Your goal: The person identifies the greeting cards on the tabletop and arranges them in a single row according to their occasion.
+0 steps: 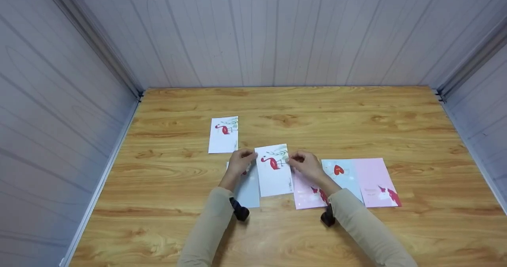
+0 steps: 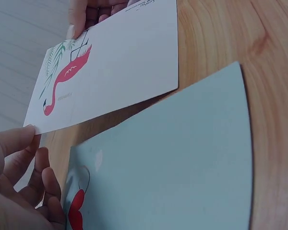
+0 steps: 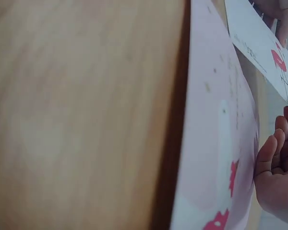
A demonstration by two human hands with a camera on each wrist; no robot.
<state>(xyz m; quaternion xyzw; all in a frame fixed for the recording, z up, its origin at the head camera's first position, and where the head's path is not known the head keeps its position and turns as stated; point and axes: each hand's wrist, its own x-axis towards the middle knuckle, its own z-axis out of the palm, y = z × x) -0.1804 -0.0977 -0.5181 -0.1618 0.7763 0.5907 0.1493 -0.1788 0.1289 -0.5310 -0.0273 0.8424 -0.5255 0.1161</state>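
A white card with a red flamingo and green leaves (image 1: 273,176) is held between my two hands over the table. The left hand (image 1: 241,163) pinches its upper left corner between thumb and finger. My right hand (image 1: 308,164) pinches the right edge near the top. Just left of this card, partly under my left hand, lies a pale blue card with a red heart (image 2: 173,153). A pink card with a red unicorn figure (image 1: 305,197) lies below my right hand and is partly covered by it.
Farther back on the left lies another white flamingo card (image 1: 223,142). To the right, a light blue card with a red heart (image 1: 338,176) and a pink card (image 1: 372,176) lie side by side. Pale panelled walls (image 1: 253,33) enclose the wooden table (image 1: 317,120).
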